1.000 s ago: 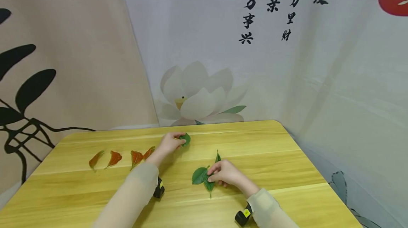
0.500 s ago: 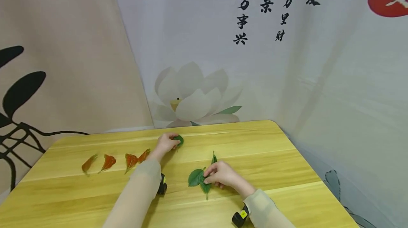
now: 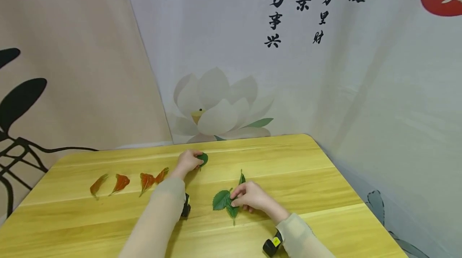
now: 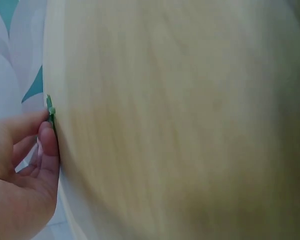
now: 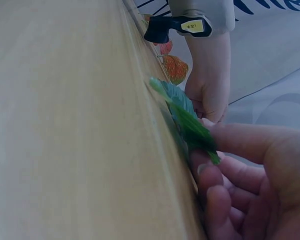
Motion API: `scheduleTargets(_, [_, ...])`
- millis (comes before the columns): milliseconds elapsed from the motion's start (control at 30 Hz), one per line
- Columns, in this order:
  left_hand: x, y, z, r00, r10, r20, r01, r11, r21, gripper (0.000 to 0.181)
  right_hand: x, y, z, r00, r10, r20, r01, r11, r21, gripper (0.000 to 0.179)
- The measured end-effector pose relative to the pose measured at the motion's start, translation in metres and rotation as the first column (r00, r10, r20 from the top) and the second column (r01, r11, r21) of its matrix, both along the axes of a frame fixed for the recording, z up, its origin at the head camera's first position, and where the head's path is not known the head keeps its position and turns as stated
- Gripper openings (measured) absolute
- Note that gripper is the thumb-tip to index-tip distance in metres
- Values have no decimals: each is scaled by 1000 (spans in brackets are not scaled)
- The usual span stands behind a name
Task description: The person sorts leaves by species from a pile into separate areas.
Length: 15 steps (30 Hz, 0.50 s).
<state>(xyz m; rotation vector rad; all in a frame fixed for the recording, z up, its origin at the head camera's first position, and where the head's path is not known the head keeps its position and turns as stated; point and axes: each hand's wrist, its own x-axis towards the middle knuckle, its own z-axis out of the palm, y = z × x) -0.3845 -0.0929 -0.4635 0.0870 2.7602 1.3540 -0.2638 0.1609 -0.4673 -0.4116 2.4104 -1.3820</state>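
Observation:
Near the table's far edge, my left hand [image 3: 187, 161] pinches a small rounded green leaf [image 3: 204, 159] between thumb and fingers. From the left wrist view that leaf [image 4: 51, 111] appears edge-on at the fingertips. My right hand [image 3: 252, 196], closer to the front, pinches a pointed green leaf [image 3: 233, 211] by its upper part. In the right wrist view this leaf [image 5: 192, 127] slants up from thumb and fingers. Beside it lies a broad, saw-edged green leaf [image 3: 221, 200]. Just behind the right hand's knuckles a narrow green leaf [image 3: 242, 177] shows, its lower part hidden.
Several red-orange leaves lie in a row on the left of the wooden table [image 3: 90, 226], among them a curved one [image 3: 98, 185] and a fan-shaped one [image 3: 120, 182]. A printed cloth [image 3: 223, 49] hangs behind. A black wrist device [image 3: 272, 245] sits under the right sleeve.
The head view has turned slightly to the right, so the table appears shifted left. Both hands stay nearly in place, each pinching the same green leaf.

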Motion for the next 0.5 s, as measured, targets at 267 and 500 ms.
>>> scheduleTargets(267, [3, 1, 3, 1000, 12, 25, -10, 998, -69, 41, 0, 0, 1, 1000, 1, 14, -1, 1000, -5, 9])
scheduleTargets(500, [1, 1, 2, 999, 15, 32, -12, 996, -84, 41, -1, 2, 1, 1000, -12, 24, 12, 1000, -25, 9])
